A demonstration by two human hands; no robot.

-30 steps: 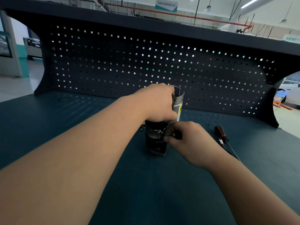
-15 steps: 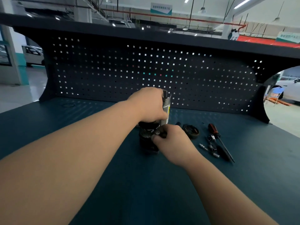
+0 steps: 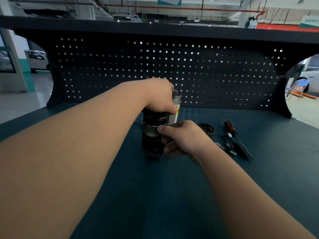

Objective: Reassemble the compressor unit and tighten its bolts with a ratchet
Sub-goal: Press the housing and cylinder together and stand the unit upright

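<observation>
Turned thumb-uppermost, the right hand (image 3: 183, 138) now curls its fingers (image 3: 170, 149) round a small metal piece (image 3: 170, 143), too hidden to name. Just left of those fingers, the left hand (image 3: 158, 97) grips the top of the compressor unit (image 3: 151, 135), upright on the table (image 3: 155, 195); bolt work looks under way.

A compressor unit (image 3: 152, 135) stands mid-table (image 3: 155, 195); a round part (image 3: 208, 129), screwdriver (image 3: 231, 127) and loose bits (image 3: 228, 144) lie to its right, with a pegboard (image 3: 207, 75) behind.
</observation>
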